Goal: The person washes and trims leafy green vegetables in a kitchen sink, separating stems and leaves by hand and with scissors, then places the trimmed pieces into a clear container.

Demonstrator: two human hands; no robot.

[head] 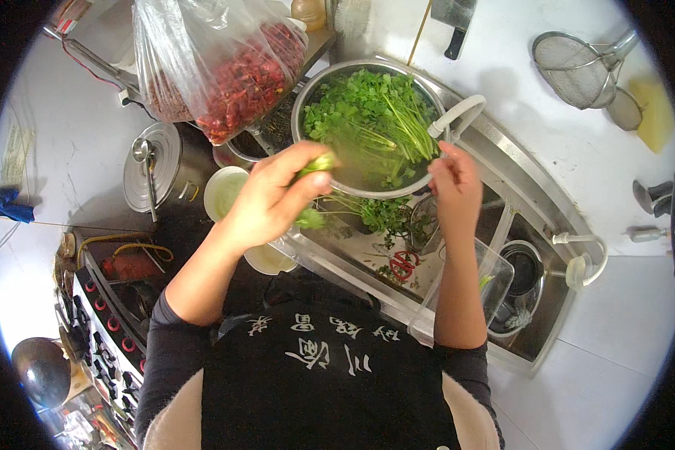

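Note:
My left hand (pixel 287 191) is closed around a small bunch of green stems, with leaves hanging below it, left of a large round metal basin (pixel 299 104). Cilantro (pixel 360 107) lies in cloudy water inside the basin, its stems pointing to the lower right. At the basin's right rim is my right hand (pixel 455 174), slightly blurred, its fingers curled; whether they hold anything cannot be told. More cilantro (pixel 385 216) lies in the sink just below the basin, near red-handled scissors (pixel 404 265).
A white faucet (pixel 466 109) arches over the basin's right edge. A clear plastic container (pixel 500 281) stands across the sink. Bags of dried red chillies (pixel 247 84) are at upper left, above a lidded pot (pixel 166 169). A cleaver (pixel 454 28) hangs on the wall.

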